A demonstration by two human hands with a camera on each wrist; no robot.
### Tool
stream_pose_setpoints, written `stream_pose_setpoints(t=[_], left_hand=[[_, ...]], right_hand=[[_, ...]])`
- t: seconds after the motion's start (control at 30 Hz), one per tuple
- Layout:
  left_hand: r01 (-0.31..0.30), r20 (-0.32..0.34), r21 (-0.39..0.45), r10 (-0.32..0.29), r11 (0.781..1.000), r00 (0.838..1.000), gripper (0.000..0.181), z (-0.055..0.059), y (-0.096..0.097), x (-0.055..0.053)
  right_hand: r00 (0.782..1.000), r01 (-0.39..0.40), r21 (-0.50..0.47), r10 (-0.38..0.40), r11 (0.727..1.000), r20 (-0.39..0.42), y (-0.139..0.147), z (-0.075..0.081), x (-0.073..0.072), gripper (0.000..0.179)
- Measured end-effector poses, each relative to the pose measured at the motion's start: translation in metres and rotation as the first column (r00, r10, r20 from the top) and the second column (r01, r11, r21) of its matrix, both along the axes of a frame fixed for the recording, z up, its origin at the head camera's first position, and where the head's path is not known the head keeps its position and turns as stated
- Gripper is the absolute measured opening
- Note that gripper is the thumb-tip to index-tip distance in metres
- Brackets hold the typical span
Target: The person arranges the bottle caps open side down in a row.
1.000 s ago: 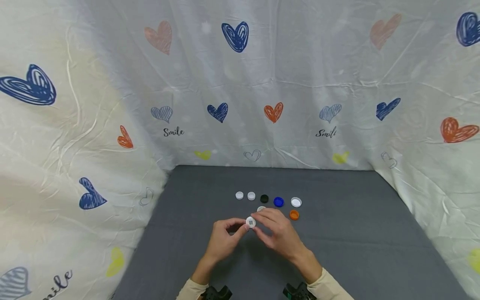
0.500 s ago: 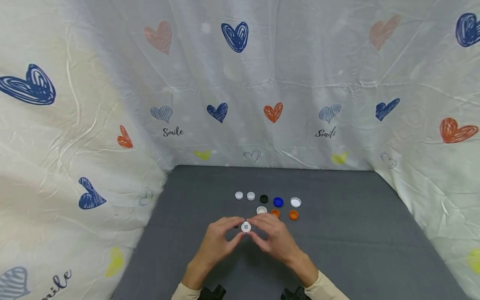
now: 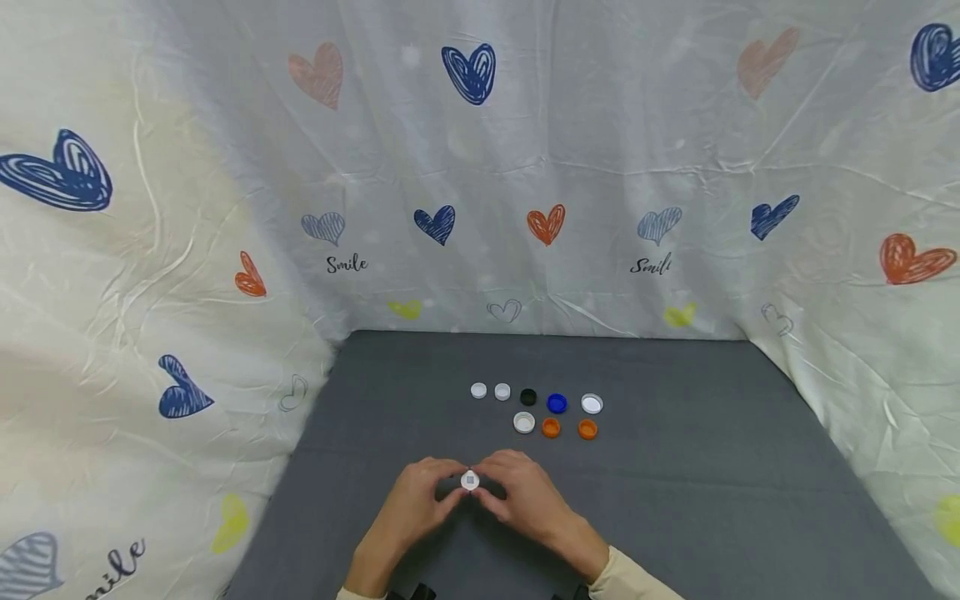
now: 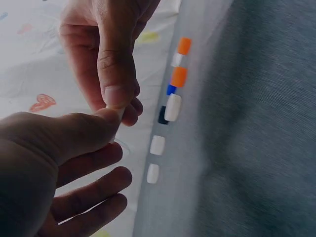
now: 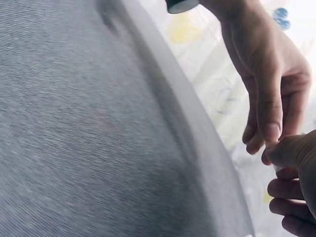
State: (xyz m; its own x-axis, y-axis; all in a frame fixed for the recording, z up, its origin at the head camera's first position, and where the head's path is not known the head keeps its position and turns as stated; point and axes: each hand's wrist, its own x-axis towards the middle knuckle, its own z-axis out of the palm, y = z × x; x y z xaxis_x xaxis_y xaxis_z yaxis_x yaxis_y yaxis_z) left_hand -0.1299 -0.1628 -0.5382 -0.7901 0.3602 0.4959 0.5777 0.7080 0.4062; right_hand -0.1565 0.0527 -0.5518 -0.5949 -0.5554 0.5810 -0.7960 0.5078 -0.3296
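Note:
Between both hands is a small white round cap (image 3: 470, 480) with a grey square mark on its upward face. My left hand (image 3: 412, 504) pinches its left side with thumb and forefinger. On the opposite side, the thumb and fingers of my right hand (image 3: 531, 497) pinch it too. In the left wrist view only a thin edge of the cap (image 4: 118, 124) shows between the fingertips. Beyond the hands lie two orange caps (image 3: 551, 427) and a white cap (image 3: 524, 422), all apart from the hands.
Farther back on the grey cloth-covered table (image 3: 675, 467) is a row with small white caps (image 3: 478, 390), a black cap (image 3: 528, 397), a blue cap (image 3: 557, 403) and a wider white cap (image 3: 592, 404). A heart-printed curtain (image 3: 600, 167) stands behind the table and at both sides.
Both hands have drawn nearer to the body and slightly left with the white cap. The white and orange caps that the right hand covered are now in sight. The other caps have stayed put.

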Motion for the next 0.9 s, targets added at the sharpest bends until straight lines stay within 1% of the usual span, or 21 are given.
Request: stream_pose_setpoints(t=[0.17,0.37,0.47,0.63,0.7,0.9], left_hand=[[-0.005,0.068,-0.050,0.009,0.999,0.998,0.024,-0.010,-0.005,0.004],[-0.012,0.116,-0.117,0.026,0.993,0.993,0.021,-0.018,-0.006,0.008],[-0.013,0.139,-0.139,0.033,0.990,0.990,0.021,-0.022,-0.006,0.010],[-0.013,0.140,-0.145,0.034,0.989,0.990,0.024,-0.029,-0.004,0.012],[-0.023,0.137,-0.154,0.044,0.988,0.990,0.026,-0.031,-0.003,0.013],[-0.031,0.141,-0.163,0.054,0.986,0.989,0.028,-0.037,0.000,0.014]], right_hand=[[1.000,-0.003,0.061,0.003,0.998,0.005,-0.007,-0.010,0.003,0.022],[0.999,0.014,0.119,-0.019,0.993,0.039,-0.013,-0.021,0.006,0.019],[0.999,0.010,0.137,-0.017,0.990,0.048,-0.014,-0.025,0.007,0.020],[0.999,0.012,0.169,-0.019,0.985,0.037,-0.016,-0.032,0.008,0.020],[0.999,0.019,0.185,-0.026,0.983,0.037,-0.017,-0.035,0.009,0.021],[0.999,0.029,0.224,-0.038,0.974,0.036,-0.018,-0.038,0.010,0.022]])
